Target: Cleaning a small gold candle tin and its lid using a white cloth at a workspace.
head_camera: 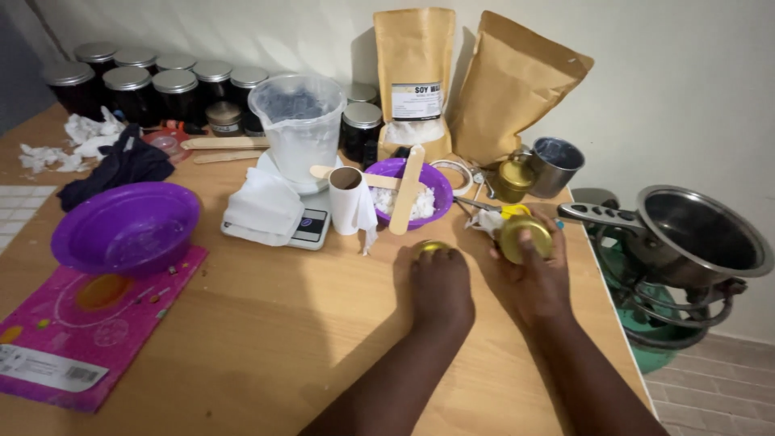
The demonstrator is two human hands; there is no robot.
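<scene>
My left hand [440, 284] rests on the wooden table [266, 323] with its fingers closed over a small gold tin [430, 247], of which only the far edge shows. My right hand [539, 270] grips a second gold tin [524, 237], its round face turned toward me, just above the table near the right edge. Beyond both hands stands a small purple bowl [440, 182] of white wax flakes with two wooden sticks [406, 190] laid across it.
A digital scale [311, 226] carries a clear plastic jug [299, 129]. A large purple bowl [125, 226] sits on a pink packet at left. Dark lidded jars [129, 81] and two brown paper pouches [508, 81] line the wall. A steel pot [694, 234] sits on a burner off the table's right edge.
</scene>
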